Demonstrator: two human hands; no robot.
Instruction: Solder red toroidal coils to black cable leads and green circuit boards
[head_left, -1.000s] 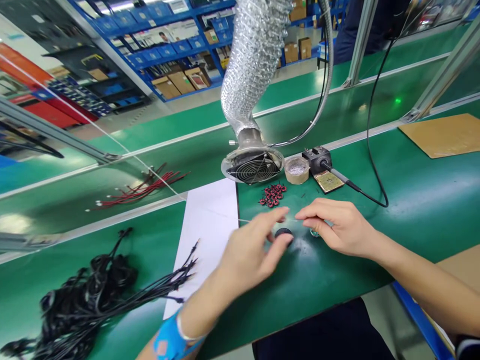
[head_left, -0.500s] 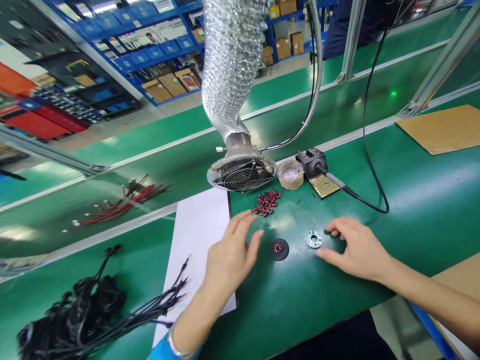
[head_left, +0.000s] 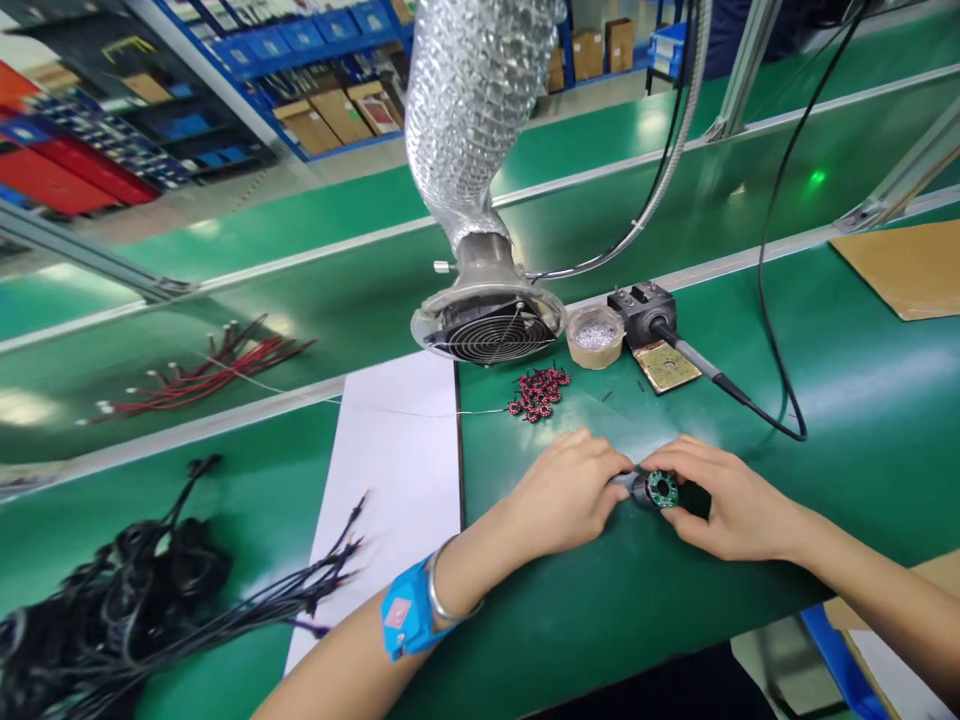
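A small green ring-shaped circuit board (head_left: 662, 489) is tilted up above the bench, pinched between the thumb and fingers of my right hand (head_left: 731, 500). My left hand (head_left: 566, 490) is closed on a dark round disc (head_left: 624, 482), seen nearly edge-on and partly covered by the fingers. Disc and board meet or overlap between the two hands; whether they are joined I cannot tell. Beyond my left hand lies a pile of small red-and-black wound coils (head_left: 538, 393).
A fume extractor (head_left: 491, 330) hangs over the bench. Behind my right hand are a round container (head_left: 596, 335) with silvery contents and a soldering iron (head_left: 694, 360) in its stand. Black cables (head_left: 150, 600) and white paper (head_left: 390, 450) lie left; red wires (head_left: 202, 375) lie farther back.
Both hands were open, with disc and board lying on the bench. The left hand has moved right; the hands now hold the disc and the board close together. The view has shifted slightly.
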